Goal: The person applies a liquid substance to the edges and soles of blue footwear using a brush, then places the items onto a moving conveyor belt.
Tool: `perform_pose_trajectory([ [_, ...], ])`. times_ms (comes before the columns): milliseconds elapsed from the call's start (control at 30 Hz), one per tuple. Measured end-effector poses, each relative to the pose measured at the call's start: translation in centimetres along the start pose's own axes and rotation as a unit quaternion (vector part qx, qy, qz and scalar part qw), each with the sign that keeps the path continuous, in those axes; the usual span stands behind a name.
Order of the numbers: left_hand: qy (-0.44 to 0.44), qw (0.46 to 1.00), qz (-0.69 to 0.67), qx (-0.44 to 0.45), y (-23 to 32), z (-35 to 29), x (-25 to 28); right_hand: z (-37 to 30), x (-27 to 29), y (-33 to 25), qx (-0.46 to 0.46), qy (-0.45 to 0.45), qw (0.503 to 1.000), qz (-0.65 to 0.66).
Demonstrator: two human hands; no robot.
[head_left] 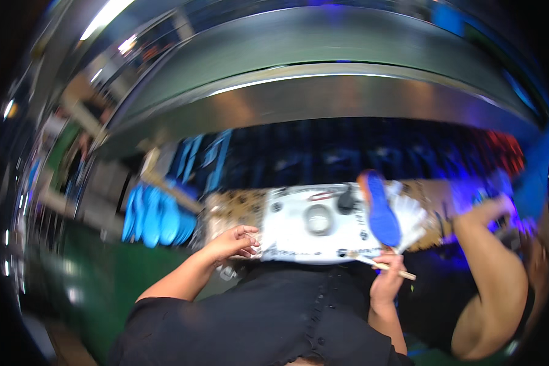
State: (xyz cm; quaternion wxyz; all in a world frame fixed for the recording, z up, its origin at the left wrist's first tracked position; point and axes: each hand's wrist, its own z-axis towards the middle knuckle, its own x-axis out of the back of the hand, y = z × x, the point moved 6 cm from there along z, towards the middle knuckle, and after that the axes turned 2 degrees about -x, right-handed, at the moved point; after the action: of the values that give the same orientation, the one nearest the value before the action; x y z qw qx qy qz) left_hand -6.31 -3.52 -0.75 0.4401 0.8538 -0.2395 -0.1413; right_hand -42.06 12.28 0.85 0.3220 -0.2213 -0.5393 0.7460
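Observation:
My right hand (387, 279) is closed round the wooden handle of a brush (396, 270), its pale tip pointing left over the table's near edge. Just beyond that hand is a blue shoe sole (382, 213) with an orange rim; whether the fingers touch it I cannot tell. A white, blurred bundle (410, 215) lies beside the sole. My left hand (235, 243) is empty, fingers loosely curled and apart, by the left side of a white printed sheet (293, 244). On this sheet stand a round grey container (318, 219) and a small black object (346, 200).
Several light-blue insoles (157, 215) stand in a row at left. Behind the table runs a dark, blurred row of items (323, 152), below a long green conveyor belt (323, 43) with a metal side. Another person's bent arm (491, 268) reaches in at right.

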Motion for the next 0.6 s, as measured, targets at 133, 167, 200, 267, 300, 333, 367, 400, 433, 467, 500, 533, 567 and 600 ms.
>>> perform_pose_trajectory([
  [133, 0.158, 0.987, -0.001, -0.010, -6.6, -8.0, 9.7, 1.0, -8.4, -1.6, -0.081, -0.116, 0.974, 0.178],
  [167, 0.208, 0.977, 0.004, -0.038, -7.3, -9.9, 11.6, 1.1, -10.5, -2.3, -0.076, -0.156, 0.969, 0.178],
  [200, 0.304, 0.948, 0.013, -0.093, -8.1, -11.7, 14.3, 1.0, -13.1, -3.3, -0.079, -0.194, 0.959, 0.190],
  [267, 0.549, 0.780, 0.217, -0.208, -7.9, -16.6, 19.2, 0.4, -18.8, -6.0, 0.023, -0.301, 0.943, 0.139],
  [300, 0.619, 0.726, 0.207, -0.214, -8.0, -18.9, 21.3, 0.0, -21.7, -7.1, 0.075, -0.359, 0.924, 0.110],
  [333, 0.651, 0.711, 0.154, -0.215, -8.3, -20.6, 23.3, -0.5, -24.9, -8.4, 0.114, -0.414, 0.900, 0.082],
  [367, 0.690, 0.676, 0.159, -0.205, -9.3, -21.8, 25.5, -1.3, -27.8, -9.7, 0.153, -0.464, 0.871, 0.051],
  [400, 0.696, 0.680, 0.117, -0.199, -10.4, -22.2, 27.5, -2.4, -30.7, -10.2, 0.109, -0.512, 0.851, 0.046],
  [433, 0.700, 0.683, 0.078, -0.194, -11.4, -22.4, 29.4, -3.7, -33.2, -10.5, 0.063, -0.556, 0.828, 0.041],
  [467, 0.699, 0.694, 0.029, -0.174, -13.3, -21.8, 31.3, -4.8, -35.4, -10.3, 0.072, -0.581, 0.811, 0.004],
  [500, 0.694, 0.699, 0.023, -0.172, -13.8, -20.9, 32.5, -5.8, -37.4, -9.4, 0.079, -0.599, 0.796, -0.038],
  [533, 0.640, 0.753, -0.066, -0.140, -15.0, -19.4, 33.6, -6.9, -39.2, -9.5, 0.133, -0.608, 0.781, -0.051],
  [567, 0.576, 0.796, -0.154, -0.105, -16.3, -17.7, 34.2, -8.0, -40.9, -8.6, 0.122, -0.630, 0.763, -0.079],
  [600, 0.556, 0.806, -0.171, -0.111, -16.9, -16.0, 34.7, -9.1, -42.5, -8.1, 0.128, -0.643, 0.750, -0.085],
])
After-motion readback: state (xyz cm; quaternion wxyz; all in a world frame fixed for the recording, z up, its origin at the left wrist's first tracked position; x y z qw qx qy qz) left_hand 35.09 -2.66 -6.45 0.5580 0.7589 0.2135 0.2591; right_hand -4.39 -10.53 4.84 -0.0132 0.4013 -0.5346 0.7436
